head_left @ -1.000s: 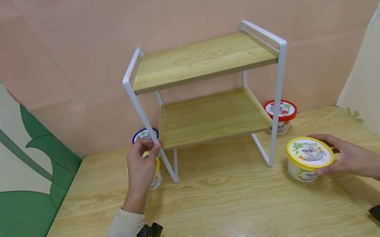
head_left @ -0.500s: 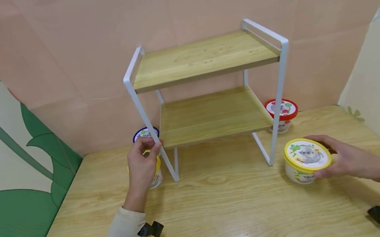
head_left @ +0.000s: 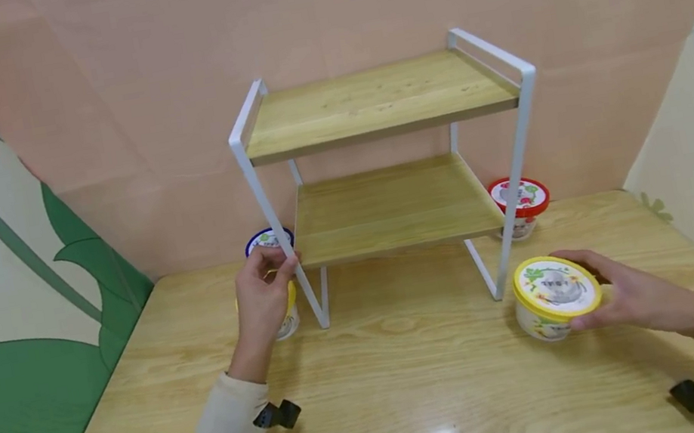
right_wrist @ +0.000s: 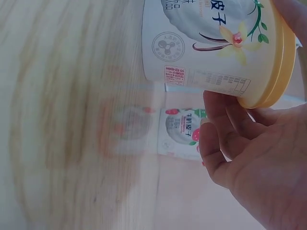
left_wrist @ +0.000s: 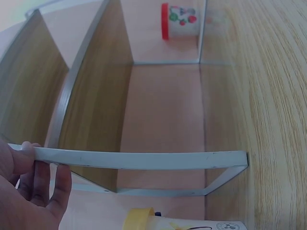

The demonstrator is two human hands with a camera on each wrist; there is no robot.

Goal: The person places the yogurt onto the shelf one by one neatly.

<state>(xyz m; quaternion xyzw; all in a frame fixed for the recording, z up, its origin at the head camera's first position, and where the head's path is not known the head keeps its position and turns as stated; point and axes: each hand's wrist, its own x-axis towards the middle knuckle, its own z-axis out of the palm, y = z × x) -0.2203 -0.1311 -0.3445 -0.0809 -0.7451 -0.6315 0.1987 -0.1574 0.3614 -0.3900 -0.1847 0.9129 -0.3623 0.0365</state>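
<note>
My left hand pinches the front left white leg of a two-tier wooden shelf rack, at the lower board's height. In the left wrist view thumb and fingertips meet around that white metal bar. My right hand grips a tub with a yellow lid by its right side, in front of the rack's right leg. The right wrist view shows this tub close up, flower print on its wall, thumb on one side and fingers on the other. The tub is tilted slightly.
Behind the left hand stand a second yellow-lidded tub and a blue-lidded tub, both partly hidden. A red-lidded tub stands behind the rack's right leg. The wooden table meets a pink backdrop at the back.
My right hand has carried the yellow-lidded tub a little left and toward me. The left hand keeps its hold on the rack leg. The whole head view has shifted slightly.
</note>
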